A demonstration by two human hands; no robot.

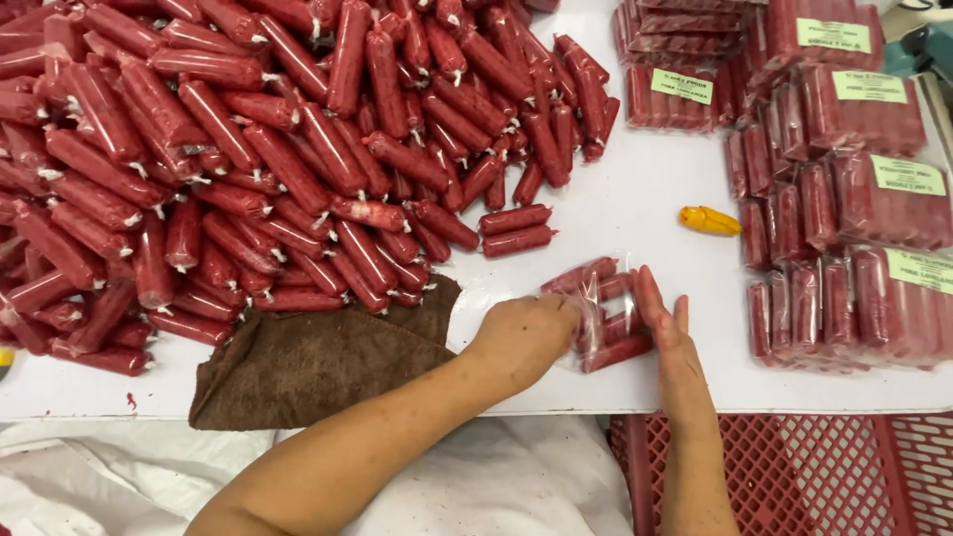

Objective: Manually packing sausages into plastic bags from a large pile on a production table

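Got my left hand [524, 335] pushed into the open end of the clear bag of red sausages [606, 313] and my right hand [663, 323] flat against its far side, sausages lying crosswise between them.

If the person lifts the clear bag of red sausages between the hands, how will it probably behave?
The clear bag looks thin and crinkled, so it would likely sag and feel slippery. The sausages inside lie loose, so they may shift or slide toward the open side at the left hand. The right hand rests flat against its other side, which probably keeps the round pieces from rolling apart.
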